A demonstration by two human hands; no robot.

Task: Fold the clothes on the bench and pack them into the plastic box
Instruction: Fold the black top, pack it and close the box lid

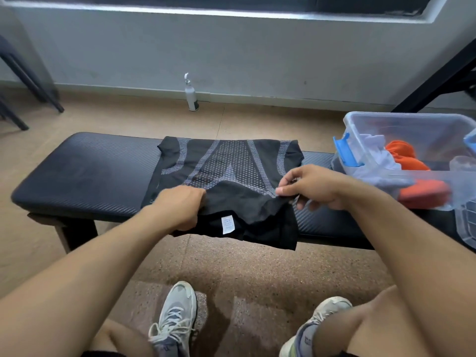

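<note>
A black garment (pixel 226 171) with a grey dotted pattern lies flat across the middle of the dark padded bench (pixel 85 173). Its near edge hangs over the bench front and shows a white label. My left hand (pixel 180 210) grips the near left part of the cloth, fingers closed in the fabric. My right hand (pixel 311 186) pinches a fold of the near right edge between thumb and fingers and lifts it slightly. The clear plastic box (pixel 401 119) with blue latches stands at the bench's right end and holds white and orange clothes (pixel 401 155).
A white pump bottle (pixel 191 95) stands on the floor by the wall behind the bench. Dark chair legs (pixel 28 81) are at far left, a dark table leg (pixel 438 73) at far right. My feet in pale sneakers (pixel 177 313) rest on the floor below.
</note>
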